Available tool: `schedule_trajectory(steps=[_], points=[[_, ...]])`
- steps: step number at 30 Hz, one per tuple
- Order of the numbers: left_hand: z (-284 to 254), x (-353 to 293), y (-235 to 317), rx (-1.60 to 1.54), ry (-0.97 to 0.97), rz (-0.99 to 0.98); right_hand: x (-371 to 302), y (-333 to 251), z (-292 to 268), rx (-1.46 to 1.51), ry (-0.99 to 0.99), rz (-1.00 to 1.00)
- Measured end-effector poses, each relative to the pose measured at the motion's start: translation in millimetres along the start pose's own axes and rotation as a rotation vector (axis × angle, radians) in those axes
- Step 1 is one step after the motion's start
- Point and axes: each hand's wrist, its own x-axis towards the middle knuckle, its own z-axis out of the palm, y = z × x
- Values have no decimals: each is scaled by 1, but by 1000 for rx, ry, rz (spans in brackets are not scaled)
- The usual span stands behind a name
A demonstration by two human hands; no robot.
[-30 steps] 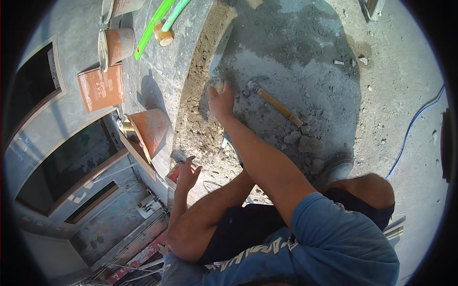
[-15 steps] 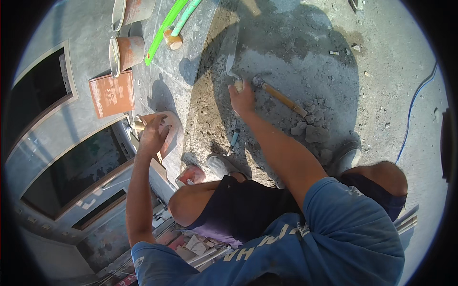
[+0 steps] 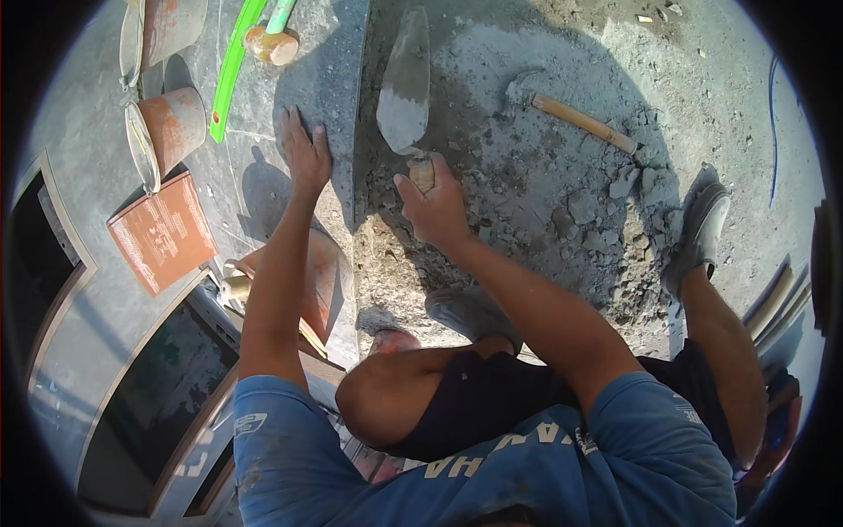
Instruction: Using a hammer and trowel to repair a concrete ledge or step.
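Observation:
My right hand (image 3: 435,202) is wrapped round the short handle of a trowel (image 3: 408,92). The long, pointed blade of the trowel extends away from me over the dusty, broken ground, its flat face showing. My left hand (image 3: 306,158) has its fingers stretched out over the smooth grey slab (image 3: 338,53), close to its straight edge, and holds nothing; it appears to rest there. Right of the trowel lies a hammer (image 3: 584,123) with a wooden handle, its head grey with dust.
A mallet (image 3: 272,44) and a bright green strip (image 3: 230,79) lie on the slab. Stained buckets (image 3: 171,127) and a brown tile (image 3: 162,233) are at the left. Rubble (image 3: 606,202) lies near my right foot; a blue cable (image 3: 773,132) runs along the far right.
My left hand has moved from beside a wooden-handled thing at the left to the slab. The trowel's blade has turned to show its flat face. My right foot has shifted outward.

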Motion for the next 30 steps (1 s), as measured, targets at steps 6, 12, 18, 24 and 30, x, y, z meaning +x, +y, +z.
schedule_trajectory(steps=[6,12,18,24,30], points=[[19,2,16,-44,55,-83,17,42,27,47,136,-74],[8,-7,0,-4,49,-146,25,-21,29,20,216,-133],[25,-1,18,-32,35,-129,26,55,30,-31,284,-138],[9,0,7,-24,57,-125,29,-26,15,81,384,-216],[20,-1,10,56,47,-127,44,39,43,-448,259,-145]])
